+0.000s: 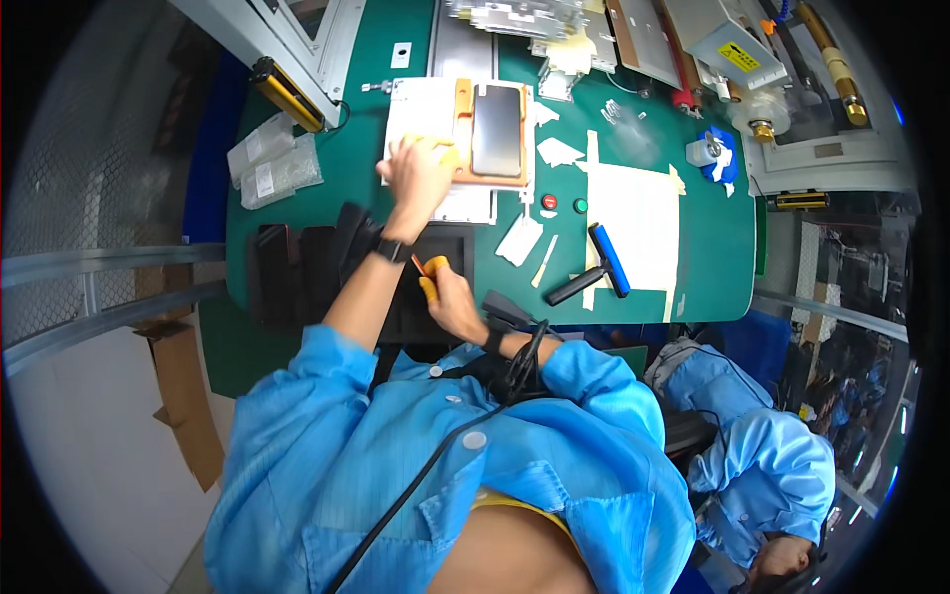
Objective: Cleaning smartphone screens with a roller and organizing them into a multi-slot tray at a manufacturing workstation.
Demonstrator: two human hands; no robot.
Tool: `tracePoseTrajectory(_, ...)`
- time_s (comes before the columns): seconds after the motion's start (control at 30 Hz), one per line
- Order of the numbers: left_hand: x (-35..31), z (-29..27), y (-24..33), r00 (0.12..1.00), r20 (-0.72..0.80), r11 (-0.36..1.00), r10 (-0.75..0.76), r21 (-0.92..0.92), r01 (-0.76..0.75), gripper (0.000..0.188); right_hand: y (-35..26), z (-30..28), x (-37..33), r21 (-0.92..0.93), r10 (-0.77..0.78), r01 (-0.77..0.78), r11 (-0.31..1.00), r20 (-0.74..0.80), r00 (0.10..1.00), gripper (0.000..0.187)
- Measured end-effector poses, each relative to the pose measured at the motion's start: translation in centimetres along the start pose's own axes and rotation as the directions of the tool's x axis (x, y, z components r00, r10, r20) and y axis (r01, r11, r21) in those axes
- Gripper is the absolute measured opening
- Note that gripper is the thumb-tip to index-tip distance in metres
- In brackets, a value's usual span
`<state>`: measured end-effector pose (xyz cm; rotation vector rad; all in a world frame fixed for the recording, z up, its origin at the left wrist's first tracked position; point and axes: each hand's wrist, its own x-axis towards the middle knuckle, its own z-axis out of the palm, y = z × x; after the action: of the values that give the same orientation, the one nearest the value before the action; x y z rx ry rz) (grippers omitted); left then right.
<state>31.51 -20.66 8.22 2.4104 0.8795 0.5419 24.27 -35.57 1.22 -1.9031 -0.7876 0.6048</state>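
on the left of the green counter (717,287): clear bubble-wrap packets (277,163) lie together.
dark slabs (274,265): they lie flat near the counter's left front corner.
left hand (418,180): over the white plate (421,107), its fingers bent and loosely spread, with yellow covers at the tips, by the left side of the orange holder (463,124); i cannot tell whether they grip anything.
right hand (455,300): nearer the body, thumb and finger slightly apart, by a thin orange piece (418,264); i cannot tell whether it is held.
phone (497,131): dark screen up, lying in the holder, which sits on the white plate.
buttons: a red button (549,201), then a green button (581,206), near the holder.
roller (610,261): blue, with a black handle, partly over the pale sheet (638,228).
bottle (702,151): white, in something blue.
co-worker (757,450): blue jacket, at the lower right.
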Motion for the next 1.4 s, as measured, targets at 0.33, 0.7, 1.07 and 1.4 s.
tracePoseTrajectory(0.33, 4.4, 7.2, 0.1, 0.953, 0.135, 0.802, -0.270, -0.517, 0.301, 0.030, 1.1, -13.2, -0.6, 0.174, 0.030, 0.012, 0.985, -0.233, 0.972, 0.029)
tracePoseTrajectory(0.7, -3.4, -6.7, 0.1, 0.825, 0.506, -0.090, -0.253, -0.861, 0.501, 0.033, 0.9, -11.8, 14.7, -0.126, 0.043, -0.149, 0.981, -0.605, 0.795, 0.029)
tracePoseTrajectory(1.07, -7.9, -6.8, -1.3, 0.757, 0.610, -0.120, -0.234, -0.791, 0.600, 0.041, 6.7, -19.2, 0.8, -0.541, 0.176, -0.496, 0.680, -0.536, 0.826, 0.024)
tracePoseTrajectory(1.4, -8.9, -5.1, -0.7, 0.727, 0.672, -0.167, -0.140, -0.740, 0.652, 0.047, 17.4, -19.2, -1.4, 0.835, 0.826, -0.209, 0.509, -0.405, 0.392, 0.018)
